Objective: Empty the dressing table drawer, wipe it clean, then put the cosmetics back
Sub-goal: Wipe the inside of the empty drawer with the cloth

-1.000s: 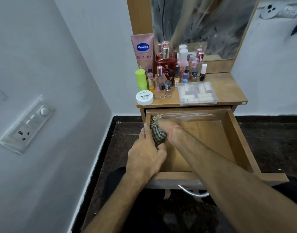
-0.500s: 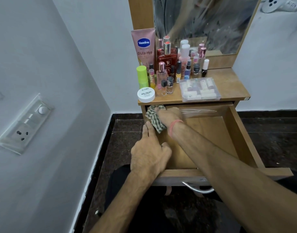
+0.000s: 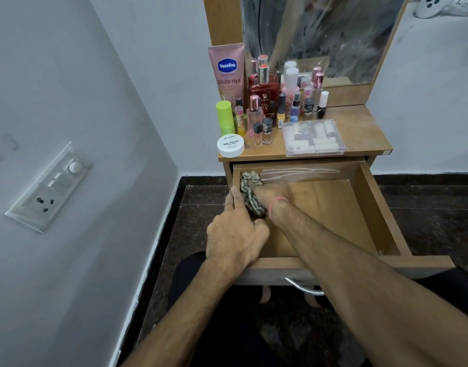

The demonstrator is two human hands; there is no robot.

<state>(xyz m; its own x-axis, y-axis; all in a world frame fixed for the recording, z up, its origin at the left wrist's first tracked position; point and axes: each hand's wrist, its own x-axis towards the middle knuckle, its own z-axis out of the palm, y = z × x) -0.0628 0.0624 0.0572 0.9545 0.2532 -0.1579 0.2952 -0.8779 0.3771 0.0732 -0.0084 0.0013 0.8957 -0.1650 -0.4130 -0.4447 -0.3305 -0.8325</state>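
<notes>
The wooden drawer (image 3: 381, 213) of the dressing table is pulled out, and nothing but the cloth lies in it. My right hand (image 3: 270, 192) holds a checked cloth (image 3: 250, 192) in the drawer's back left corner, against the left wall. My left hand (image 3: 236, 231) lies over the drawer's left side wall with its thumb inside. Several cosmetics bottles (image 3: 264, 102), a pink Vaseline tube (image 3: 227, 72), a white nail polish jar (image 3: 230, 145) and a clear plastic box (image 3: 313, 137) of small items stand on the table top.
A mirror (image 3: 320, 35) rises behind the bottles. A grey wall with a switch and socket panel (image 3: 51, 186) runs close along the left. Dark stone floor (image 3: 434, 207) surrounds the table. The drawer's metal handle (image 3: 304, 287) juts toward me.
My right hand carried the cloth up to the drawer's back left corner and back down a little along the left wall. My left hand stays on the side wall.
</notes>
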